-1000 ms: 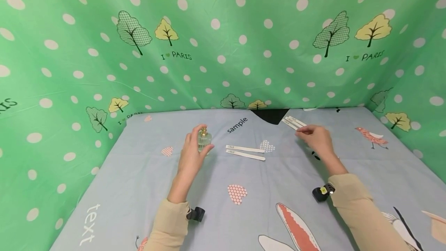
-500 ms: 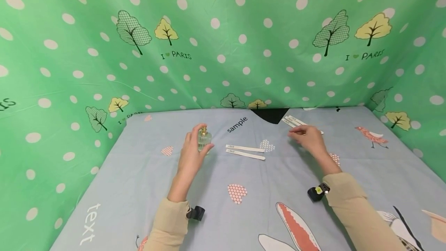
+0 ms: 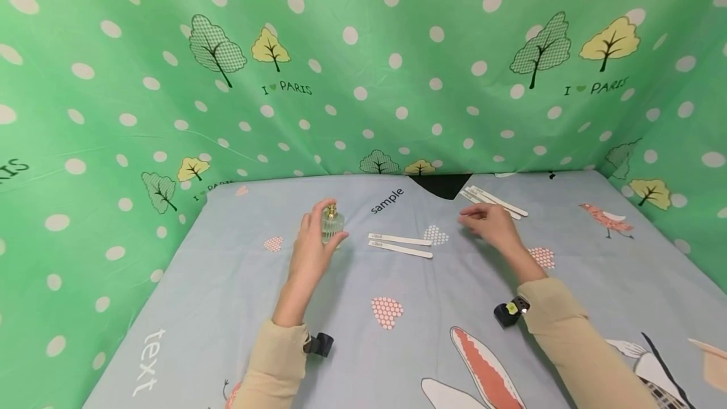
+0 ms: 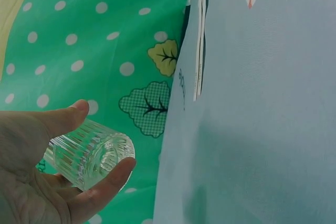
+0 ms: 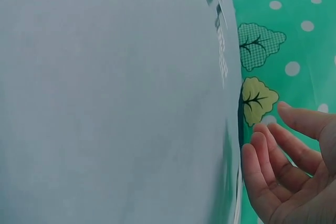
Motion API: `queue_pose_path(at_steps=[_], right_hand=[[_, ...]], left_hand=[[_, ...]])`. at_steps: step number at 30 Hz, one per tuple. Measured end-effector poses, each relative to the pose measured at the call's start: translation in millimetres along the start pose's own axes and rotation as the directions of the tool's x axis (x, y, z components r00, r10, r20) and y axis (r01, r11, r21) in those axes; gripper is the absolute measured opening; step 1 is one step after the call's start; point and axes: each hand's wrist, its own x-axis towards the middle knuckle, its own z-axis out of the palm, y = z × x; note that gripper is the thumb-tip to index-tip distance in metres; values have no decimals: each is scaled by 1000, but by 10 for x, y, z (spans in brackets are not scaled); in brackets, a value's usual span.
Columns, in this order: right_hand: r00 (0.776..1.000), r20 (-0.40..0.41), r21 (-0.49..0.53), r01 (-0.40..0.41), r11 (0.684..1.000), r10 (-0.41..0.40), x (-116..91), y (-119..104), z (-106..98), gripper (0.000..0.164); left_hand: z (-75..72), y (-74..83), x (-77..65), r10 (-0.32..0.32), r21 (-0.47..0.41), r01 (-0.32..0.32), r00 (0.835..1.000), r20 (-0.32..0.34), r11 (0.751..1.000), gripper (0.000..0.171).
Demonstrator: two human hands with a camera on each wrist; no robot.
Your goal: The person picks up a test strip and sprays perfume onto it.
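Observation:
In the head view my left hand point(image 3: 307, 254) grips a clear glass perfume bottle point(image 3: 334, 226) with a gold spray top. A finger lies on the top, and in the left wrist view thumb and fingers wrap the ribbed glass point(image 4: 97, 153). My right hand point(image 3: 494, 227) hovers over the cloth with loosely bent fingers and nothing between them; the right wrist view also shows its fingers point(image 5: 283, 174) bare. Just behind it lie several white paper test strips point(image 3: 500, 201), close together. Two more white strips point(image 3: 400, 249) lie side by side between the hands.
A blue-grey printed cloth point(image 3: 341, 308) covers the table. A green dotted curtain point(image 3: 352, 68) stands along the back and both sides. Small black cameras point(image 3: 319, 344) hang at both wrists.
My right hand has come away from the strips at the right, leaving them on the cloth, and has moved left. The left hand stays in place with the perfume bottle.

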Motion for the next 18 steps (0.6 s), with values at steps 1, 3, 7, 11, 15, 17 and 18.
queue_pose_path(at_steps=[1,3,7,11,15,17,18], right_hand=[[1000,4,3,2,1000,-2,2,-8,8,30],[1000,15,8,4,1000,-4,4,-28,23,30],[999,40,15,5,1000,-6,6,-53,57,31],[998,64,26,11,1000,-13,11,-70,100,30],[996,83,36,16,999,-19,6,-97,141,30],[995,95,39,21,999,-24,2,-115,162,29],[994,101,40,25,999,-29,-3,-127,172,29]], left_hand=[[2,-4,1,1,0,-1,1000,-3,1000,67],[5,-11,3,3,1,-3,1000,-9,1000,67],[1,-13,0,7,5,-7,1000,-14,1000,66],[-9,-11,-3,5,3,-5,1000,-6,1000,67],[-12,-10,-3,2,0,-2,1000,-2,1000,67],[-14,-10,-3,-2,-2,2,1000,-1,1000,67],[-14,-10,-3,-3,-3,3,1000,0,1000,68]])
